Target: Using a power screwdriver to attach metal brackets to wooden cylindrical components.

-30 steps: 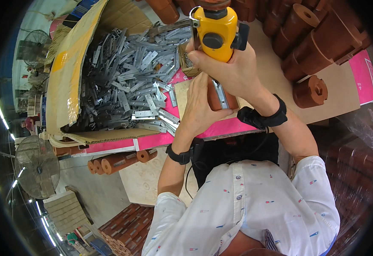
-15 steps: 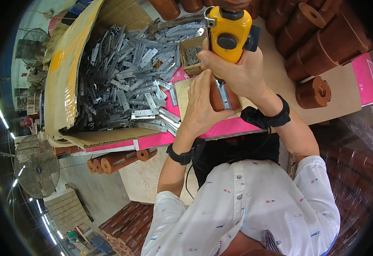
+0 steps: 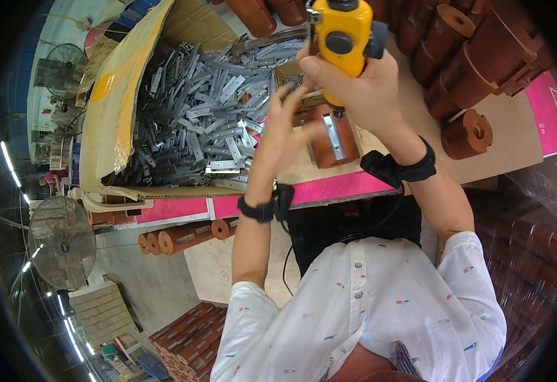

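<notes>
My right hand (image 3: 371, 92) is wrapped round a yellow power screwdriver (image 3: 348, 54), its tip pointing down just above a reddish-brown cylinder (image 3: 348, 143). That cylinder lies on the bench in front of me, with a bright metal strip (image 3: 334, 137) along its top. Left of it, my left hand (image 3: 275, 143) is raised and somewhat blurred by motion. Its fingers are apart and nothing shows in them. They are near a small cardboard box (image 3: 310, 100) of screws, which the hands partly cover.
A large open carton (image 3: 103, 121) full of metal strips (image 3: 195, 111) takes up the left of the bench. One brown cylinder (image 3: 466, 135) stands to the right, before several stacked ones (image 3: 482, 70). More cylinders (image 3: 183, 237) lie below the pink bench edge (image 3: 348, 188).
My left hand has let go of the cylinder and moved left, its fingers now apart. The screwdriver has lifted off the metal strip, which now shows along its length.
</notes>
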Tool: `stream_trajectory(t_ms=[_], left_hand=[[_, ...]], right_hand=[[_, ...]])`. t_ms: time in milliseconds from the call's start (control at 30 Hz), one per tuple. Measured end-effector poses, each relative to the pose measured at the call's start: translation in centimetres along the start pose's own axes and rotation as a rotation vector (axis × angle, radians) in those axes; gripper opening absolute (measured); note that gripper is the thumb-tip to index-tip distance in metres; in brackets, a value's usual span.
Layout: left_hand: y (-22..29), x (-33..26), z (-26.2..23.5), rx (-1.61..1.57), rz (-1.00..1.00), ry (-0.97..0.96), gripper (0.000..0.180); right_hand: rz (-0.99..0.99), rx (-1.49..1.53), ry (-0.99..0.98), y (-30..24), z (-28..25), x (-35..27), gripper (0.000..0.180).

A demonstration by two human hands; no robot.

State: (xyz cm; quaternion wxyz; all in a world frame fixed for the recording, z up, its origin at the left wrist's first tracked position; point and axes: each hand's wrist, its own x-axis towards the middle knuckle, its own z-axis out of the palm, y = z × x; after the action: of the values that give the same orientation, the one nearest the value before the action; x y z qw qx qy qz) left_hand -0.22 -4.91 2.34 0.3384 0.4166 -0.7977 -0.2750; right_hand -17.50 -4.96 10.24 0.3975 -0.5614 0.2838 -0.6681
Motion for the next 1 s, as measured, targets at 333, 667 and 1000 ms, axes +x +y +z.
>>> stream_trajectory(t_ms=[333,667,1000], left_hand=[[-7.0,9.7,2.2,0.34,-0.121,-0.176,0.019],[-4.8,9.7,2.5,0.346,-0.253,-0.214,0.011],[-5.0,8.4,2.3,0.015,-0.186,0.163,0.02]], right_hand=[[0.014,-0.171,0.05,-0.7,-2.3,-1.5,0.016],[0.041,-0.196,0.051,-0.9,-3.2,-1.9,0.017],[0.039,-0.158,0.074,-1.0,-3.4,-1.8,0.029]])
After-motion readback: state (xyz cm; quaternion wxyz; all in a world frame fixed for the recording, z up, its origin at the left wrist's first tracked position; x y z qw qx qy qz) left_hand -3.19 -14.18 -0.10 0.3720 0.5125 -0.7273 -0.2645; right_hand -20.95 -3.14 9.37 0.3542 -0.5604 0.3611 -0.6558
